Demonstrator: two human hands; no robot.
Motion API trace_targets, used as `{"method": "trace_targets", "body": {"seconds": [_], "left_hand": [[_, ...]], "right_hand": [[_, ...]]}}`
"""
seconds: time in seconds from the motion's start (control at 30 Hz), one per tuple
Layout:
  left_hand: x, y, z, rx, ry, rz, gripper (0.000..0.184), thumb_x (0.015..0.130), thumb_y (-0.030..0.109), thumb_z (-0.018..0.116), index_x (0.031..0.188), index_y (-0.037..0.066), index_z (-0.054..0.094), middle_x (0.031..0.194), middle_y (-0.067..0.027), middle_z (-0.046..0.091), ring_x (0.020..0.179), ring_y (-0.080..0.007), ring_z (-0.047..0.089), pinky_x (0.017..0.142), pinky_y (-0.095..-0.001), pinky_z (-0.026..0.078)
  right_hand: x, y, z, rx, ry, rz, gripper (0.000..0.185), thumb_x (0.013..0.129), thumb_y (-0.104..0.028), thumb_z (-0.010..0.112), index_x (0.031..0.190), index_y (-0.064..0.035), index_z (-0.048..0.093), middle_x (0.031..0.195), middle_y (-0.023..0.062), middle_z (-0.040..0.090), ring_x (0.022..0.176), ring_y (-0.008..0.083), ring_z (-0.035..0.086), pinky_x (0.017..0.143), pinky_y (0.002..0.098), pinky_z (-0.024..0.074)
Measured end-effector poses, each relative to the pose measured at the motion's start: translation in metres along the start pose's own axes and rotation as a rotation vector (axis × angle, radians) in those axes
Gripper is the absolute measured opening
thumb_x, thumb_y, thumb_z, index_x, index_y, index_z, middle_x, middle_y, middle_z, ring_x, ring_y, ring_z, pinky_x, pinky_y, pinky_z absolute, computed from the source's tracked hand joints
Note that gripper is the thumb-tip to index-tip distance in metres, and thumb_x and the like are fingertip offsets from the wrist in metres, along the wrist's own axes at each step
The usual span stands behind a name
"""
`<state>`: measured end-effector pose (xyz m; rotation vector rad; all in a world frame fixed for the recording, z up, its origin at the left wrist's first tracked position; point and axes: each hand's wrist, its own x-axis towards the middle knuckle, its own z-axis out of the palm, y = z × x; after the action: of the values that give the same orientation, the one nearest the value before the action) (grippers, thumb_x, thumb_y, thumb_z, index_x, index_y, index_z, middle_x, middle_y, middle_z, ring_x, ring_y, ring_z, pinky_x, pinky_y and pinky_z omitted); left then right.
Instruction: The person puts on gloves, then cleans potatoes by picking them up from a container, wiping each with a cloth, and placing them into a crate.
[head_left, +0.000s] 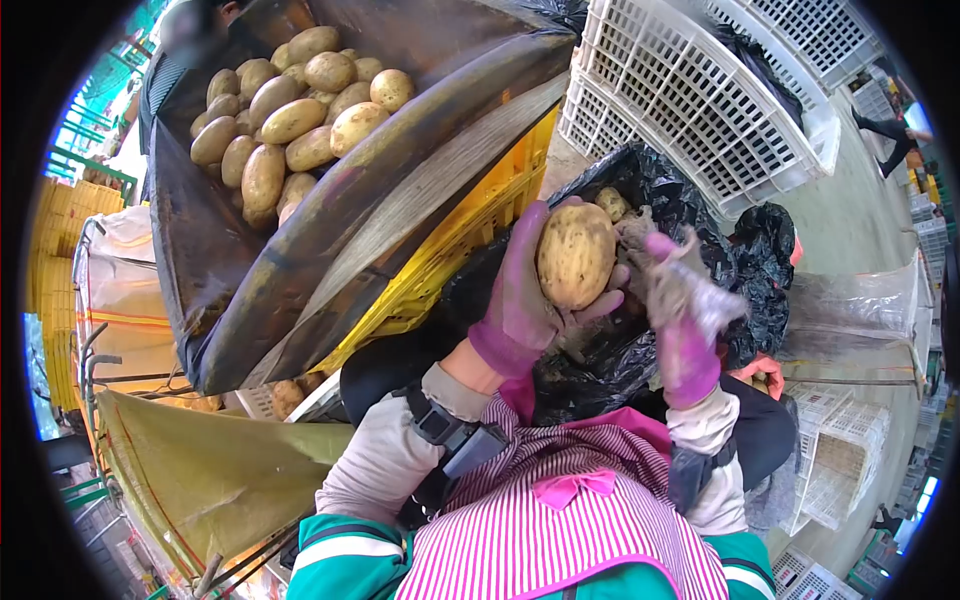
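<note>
A large yellow-brown potato with dark spots rests in my left hand, whose pink and grey glove wraps its left side and underside. Just right of it, my right hand, also gloved, is closed round a ragged grey cloth; motion blurs the cloth and fingers. Both hands are over a crate lined with black plastic, where a smaller potato shows behind the large one. At the upper left, many potatoes lie in a dark lined bin.
A yellow crate supports the dark bin's near side. White plastic crates stand at the upper right, others at the lower right. An olive sheet covers something at lower left. A person's legs show at far right.
</note>
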<state>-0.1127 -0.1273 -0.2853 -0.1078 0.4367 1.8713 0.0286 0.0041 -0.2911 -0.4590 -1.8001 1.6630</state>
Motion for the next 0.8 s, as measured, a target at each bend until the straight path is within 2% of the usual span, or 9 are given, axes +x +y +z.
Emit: {"method": "trace_targets", "body": {"seconds": [0.1,0.23,0.3,0.33,0.47,0.6,0.67,0.73,0.8], "left_hand": [[0.008,-0.012,-0.005,0.272,0.082,0.233,0.061,0.098,0.056,0.038,0.137,0.009,0.046,0.127,-0.0121,0.056,0.11,-0.0246,0.06,0.095,-0.0439,0.05],[0.004,-0.009,0.01,0.074,0.029,0.221,0.055,0.101,0.046,0.041,0.136,0.004,0.044,0.127,-0.01,0.055,0.114,-0.02,0.057,0.103,-0.035,0.044],[0.001,-0.011,0.006,0.007,-0.015,0.171,0.055,0.101,0.044,0.042,0.137,0.003,0.042,0.128,-0.0098,0.054,0.115,-0.0211,0.056,0.103,-0.0357,0.044],[-0.004,-0.013,0.001,0.461,0.034,0.417,0.06,0.093,0.035,0.055,0.139,0.0,0.036,0.129,-0.0122,0.053,0.116,-0.0232,0.055,0.103,-0.0358,0.043],[0.001,-0.014,-0.005,0.763,-0.076,0.546,0.064,0.09,0.023,0.06,0.142,0.001,0.03,0.132,-0.0139,0.049,0.119,-0.0236,0.053,0.104,-0.0358,0.042],[0.002,-0.018,-0.011,0.939,-0.135,0.646,0.072,0.087,0.01,0.066,0.145,0.003,0.024,0.136,-0.0157,0.045,0.122,-0.024,0.051,0.106,-0.0358,0.041],[0.004,-0.027,-0.021,1.213,-0.193,0.918,0.078,0.085,0.004,0.069,0.147,0.004,0.021,0.138,-0.0165,0.043,0.124,-0.0242,0.05,0.106,-0.0357,0.041],[0.008,-0.038,-0.032,0.939,-0.331,0.823,0.08,0.085,0.0,0.068,0.148,0.007,0.019,0.139,-0.0162,0.042,0.125,-0.0237,0.049,0.107,-0.0357,0.04],[0.014,-0.043,-0.045,0.78,-0.381,0.683,0.08,0.086,-0.003,0.065,0.149,0.011,0.018,0.139,-0.0146,0.042,0.125,-0.0224,0.049,0.107,-0.036,0.04]], "right_hand": [[-0.012,-0.017,0.032,0.061,-0.186,0.008,0.036,0.093,-0.014,0.058,0.128,-0.0068,0.055,0.127,0.0096,0.055,0.095,0.0199,0.062,0.073,0.0336,0.0541],[-0.004,-0.019,0.059,-1.234,-0.19,-0.514,0.033,0.089,-0.018,0.062,0.121,-0.0094,0.06,0.119,0.0106,0.058,0.097,0.0248,0.061,0.079,0.0377,0.0509],[-0.006,0.002,0.055,-0.936,-0.137,-0.261,0.042,0.084,-0.013,0.064,0.125,-0.0098,0.058,0.124,0.0143,0.056,0.11,0.028,0.056,0.09,0.0396,0.0467],[-0.004,0.003,0.053,-0.833,-0.116,-0.181,0.045,0.083,-0.011,0.065,0.127,-0.0099,0.057,0.125,0.0156,0.056,0.115,0.029,0.054,0.093,0.0403,0.0453],[0.006,0.004,0.018,-1.021,0.015,-0.315,0.042,0.091,-0.018,0.061,0.131,-0.0089,0.053,0.108,0.0124,0.063,0.093,0.0283,0.062,0.083,0.0359,0.0513],[0.008,-0.005,0.017,0.655,-0.373,0.002,0.053,0.093,-0.018,0.06,0.141,-0.0041,0.041,0.108,0.0056,0.061,0.096,0.0222,0.06,0.085,0.04,0.0502],[0.002,0.003,0.035,-0.36,-0.257,-0.226,0.052,0.089,-0.014,0.062,0.137,-0.0053,0.045,0.113,0.0063,0.062,0.112,0.0246,0.056,0.096,0.0401,0.0457],[0.004,-0.001,0.045,-1.045,-0.122,-0.413,0.051,0.084,-0.011,0.064,0.133,-0.0075,0.051,0.119,0.0075,0.062,0.119,0.0277,0.054,0.101,0.0403,0.0434],[0.006,0.004,0.041,-0.95,-0.169,-0.593,0.052,0.079,-0.011,0.066,0.129,-0.0105,0.055,0.124,0.0109,0.059,0.117,0.0306,0.055,0.1,0.0412,0.0429]]}}
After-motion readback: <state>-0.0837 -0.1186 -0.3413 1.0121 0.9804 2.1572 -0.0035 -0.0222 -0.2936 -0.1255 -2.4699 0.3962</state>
